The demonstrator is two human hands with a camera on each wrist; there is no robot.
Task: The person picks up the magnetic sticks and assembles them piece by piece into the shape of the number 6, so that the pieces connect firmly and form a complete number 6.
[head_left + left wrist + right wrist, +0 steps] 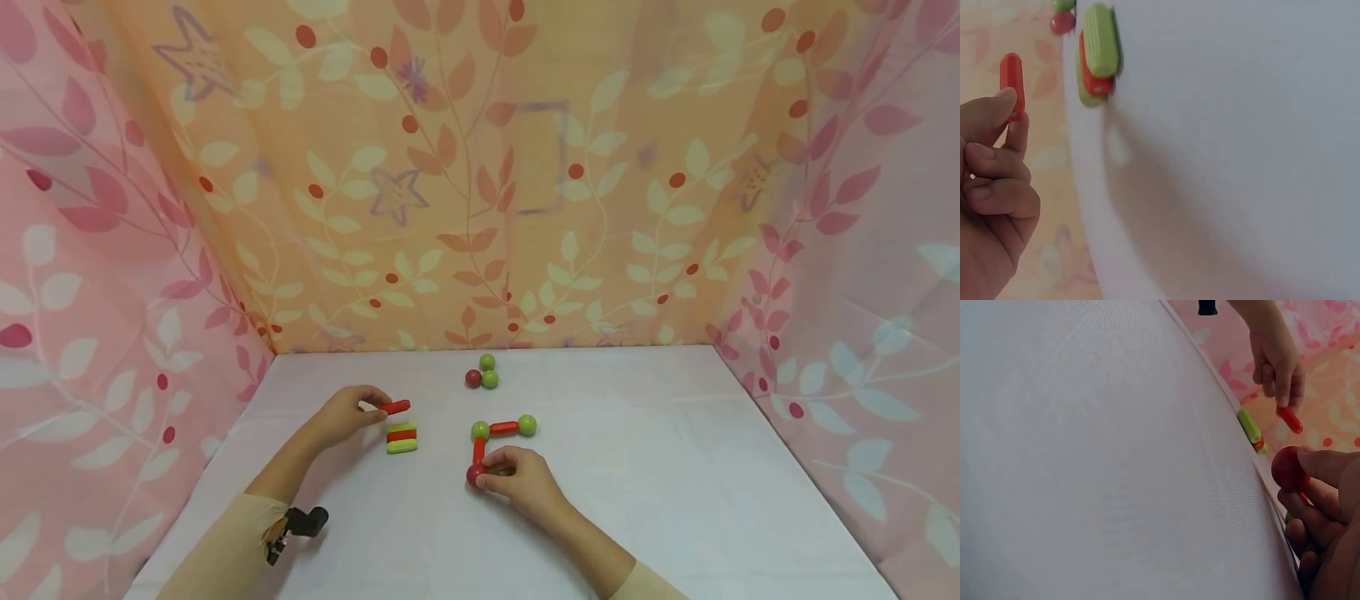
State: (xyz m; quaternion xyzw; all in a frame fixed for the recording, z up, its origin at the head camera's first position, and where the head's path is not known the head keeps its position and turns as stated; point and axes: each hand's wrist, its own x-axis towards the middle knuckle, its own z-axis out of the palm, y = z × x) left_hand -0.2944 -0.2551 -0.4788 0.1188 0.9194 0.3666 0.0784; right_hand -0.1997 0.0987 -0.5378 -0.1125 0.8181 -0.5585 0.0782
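Plainly, hands (347, 415) (528, 482) pinch red rod (398, 407) (left), ball (475, 476) (right).

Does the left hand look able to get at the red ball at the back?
Likely yes: nothing visible stands between the left hand and the back red ball, though the hand pinches a red stick that would probably need setting down first.

Held ball (1288, 469) partly hidden, right sleeve (647, 584) cropped
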